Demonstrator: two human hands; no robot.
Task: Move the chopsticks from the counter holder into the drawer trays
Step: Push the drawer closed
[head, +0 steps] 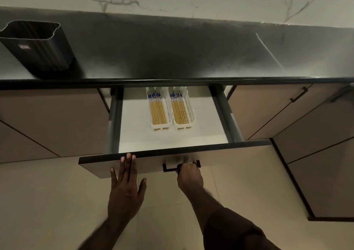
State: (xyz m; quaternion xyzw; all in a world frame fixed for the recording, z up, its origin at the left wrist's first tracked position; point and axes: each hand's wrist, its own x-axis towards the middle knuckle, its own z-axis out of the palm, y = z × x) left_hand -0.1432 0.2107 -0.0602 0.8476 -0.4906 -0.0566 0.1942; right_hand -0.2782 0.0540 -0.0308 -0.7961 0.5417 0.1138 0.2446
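- We find the chopsticks [158, 109] lying in two white trays [189, 113] side by side in the open drawer [134, 119]; the counter holder [36, 46] looks empty.
- Left hand [125, 188]: fingers flat, slightly spread, on the drawer front.
- Right hand [189, 175]: fingers curled round the handle [169, 170].
- Chopsticks are light, stiff, smooth (grip them bundled, mid-length).

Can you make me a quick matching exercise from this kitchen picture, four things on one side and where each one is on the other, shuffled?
Things:
1. black holder
2. chopsticks
3. left hand
4. right hand

Places:
A. gripping the drawer handle
B. on the counter, far left
C. flat against the drawer front
D. lying in two white trays inside the open drawer

Pairs: 1-B, 2-D, 3-C, 4-A
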